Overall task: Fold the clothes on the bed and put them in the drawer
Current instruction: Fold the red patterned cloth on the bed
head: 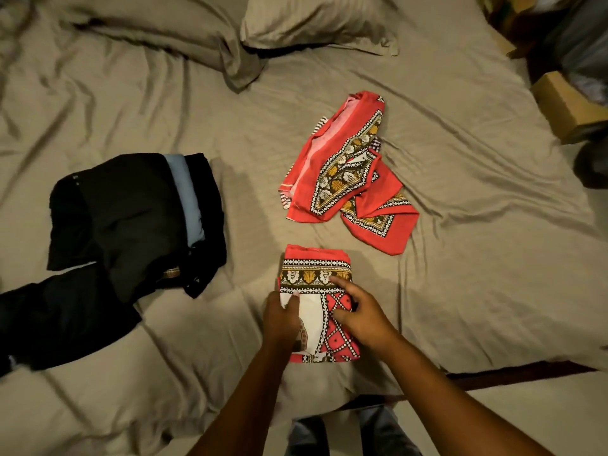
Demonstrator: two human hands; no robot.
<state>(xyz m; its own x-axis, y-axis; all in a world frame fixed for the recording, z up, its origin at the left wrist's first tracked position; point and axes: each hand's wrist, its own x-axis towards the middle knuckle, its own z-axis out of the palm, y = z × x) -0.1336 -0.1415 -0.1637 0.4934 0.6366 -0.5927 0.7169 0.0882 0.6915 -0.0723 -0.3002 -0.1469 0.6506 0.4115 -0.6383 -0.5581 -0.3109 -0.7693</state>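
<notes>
The person stands at the foot of the bed [460, 258], jeans [378, 429] just showing below the mattress edge, both bare forearms reaching in over the taupe sheet. Right at the near edge lies the folded red cloth [316, 268], a neat rectangle with a black, white and mustard border across its far end. The left hand [283, 320] grips its left edge, thumb on the white panel and fingers curled round the side. The right hand [358, 317] lies on top of the right half, fingers spread fairly straight, the index finger reaching up to the patterned band, pressing rather than clasping.

Off to the left, a bit further in, sits a heap of dark clothes [131, 212], roughly folded, with a blue garment [184, 199] tucked in near the top and a dark sleeve [59, 320] trailing towards the near left edge.

Beyond the folded piece, well apart from it, a loose red cloth [345, 172] of the same print lies rumpled and unfolded in the middle of the bed.

At the head are two pillows [316, 24] in matching taupe, and past the right side of the bed stand cardboard boxes [566, 106] in the shadow
</notes>
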